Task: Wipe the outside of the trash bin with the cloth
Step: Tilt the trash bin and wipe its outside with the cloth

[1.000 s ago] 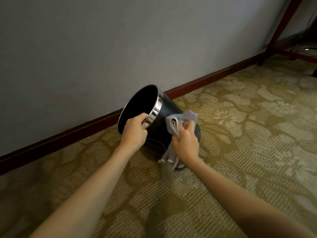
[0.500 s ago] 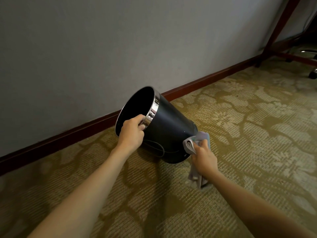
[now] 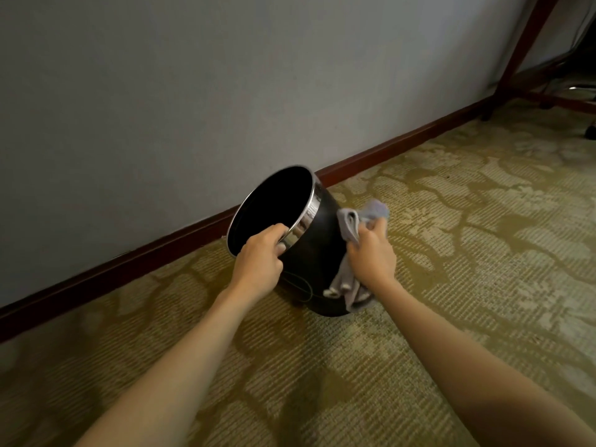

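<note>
A black round trash bin (image 3: 317, 246) with a shiny metal band at its rim stands tilted on the carpet, its open mouth turned up and to the left. My left hand (image 3: 259, 264) grips the rim at its near side. My right hand (image 3: 372, 256) holds a bunched grey cloth (image 3: 353, 221) pressed against the bin's right outer wall; loose ends of the cloth hang down over the lower wall. The bin's base edge rests on the floor.
Patterned olive carpet (image 3: 451, 253) covers the floor. A grey wall (image 3: 225, 75) with a dark red baseboard (image 3: 387, 153) runs close behind the bin. At the far right stand a red-brown furniture leg (image 3: 522, 50) and part of a chair base (image 3: 583, 88).
My right hand with the cloth has moved from the bin's lower end back up along the side wall. The bin stands more upright. My left hand has kept its hold on the rim.
</note>
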`<state>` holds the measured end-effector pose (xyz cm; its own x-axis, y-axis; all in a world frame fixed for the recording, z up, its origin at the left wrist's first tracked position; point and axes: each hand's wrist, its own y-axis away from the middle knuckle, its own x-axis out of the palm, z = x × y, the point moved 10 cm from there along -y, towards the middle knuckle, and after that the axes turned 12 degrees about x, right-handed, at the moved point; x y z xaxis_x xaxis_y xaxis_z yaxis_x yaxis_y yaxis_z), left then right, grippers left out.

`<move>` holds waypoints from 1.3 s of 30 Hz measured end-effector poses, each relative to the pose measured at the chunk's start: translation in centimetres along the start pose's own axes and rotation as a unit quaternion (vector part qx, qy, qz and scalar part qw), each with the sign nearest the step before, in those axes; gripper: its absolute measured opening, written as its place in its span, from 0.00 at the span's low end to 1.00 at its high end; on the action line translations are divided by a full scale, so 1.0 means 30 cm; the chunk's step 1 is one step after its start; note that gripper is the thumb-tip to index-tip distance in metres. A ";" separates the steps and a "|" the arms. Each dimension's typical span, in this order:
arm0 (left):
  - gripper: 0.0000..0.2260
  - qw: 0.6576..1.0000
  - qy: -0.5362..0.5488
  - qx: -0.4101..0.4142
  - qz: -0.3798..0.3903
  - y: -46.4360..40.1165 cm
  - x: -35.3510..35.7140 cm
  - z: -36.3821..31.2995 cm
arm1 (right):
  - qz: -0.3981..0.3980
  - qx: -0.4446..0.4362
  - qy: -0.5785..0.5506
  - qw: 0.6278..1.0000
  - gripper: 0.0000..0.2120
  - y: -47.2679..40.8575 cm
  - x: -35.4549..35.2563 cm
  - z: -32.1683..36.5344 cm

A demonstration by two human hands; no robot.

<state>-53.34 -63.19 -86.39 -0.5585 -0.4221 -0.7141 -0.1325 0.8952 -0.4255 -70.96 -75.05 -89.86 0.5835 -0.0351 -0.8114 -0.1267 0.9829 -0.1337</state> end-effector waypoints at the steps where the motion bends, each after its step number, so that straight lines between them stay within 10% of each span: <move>1: 0.18 1.000 0.000 0.003 0.001 0.001 -0.005 -0.001 | 0.026 0.040 0.029 0.998 0.09 0.010 0.045 -0.096; 9: 0.15 1.000 -0.006 0.017 0.013 0.000 0.007 -0.017 | 0.158 0.179 0.005 0.971 0.12 -0.018 0.104 -0.266; 17: 0.20 0.999 0.027 0.019 0.018 0.003 0.023 -0.012 | 0.025 -0.100 -0.142 0.985 0.05 -0.076 -0.155 0.240; 27: 0.22 0.993 0.110 -0.026 0.022 0.067 -0.064 0.075 | 0.102 0.103 0.081 0.986 0.07 -0.015 0.094 -0.190; 35: 0.30 0.992 0.120 0.035 0.030 0.138 -0.084 0.076 | 0.094 -0.074 -0.070 0.990 0.04 0.023 -0.077 0.310; 39: 0.29 0.992 0.120 -0.001 0.029 0.149 -0.089 0.122 | 0.067 -0.024 0.000 0.997 0.08 -0.135 -0.042 0.310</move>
<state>-49.45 -58.57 -88.43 -0.7438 -0.3243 -0.5844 -0.0958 0.9171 -0.3869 -63.72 -77.30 -83.00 0.5581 0.0962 -0.8242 -0.2419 0.9690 -0.0507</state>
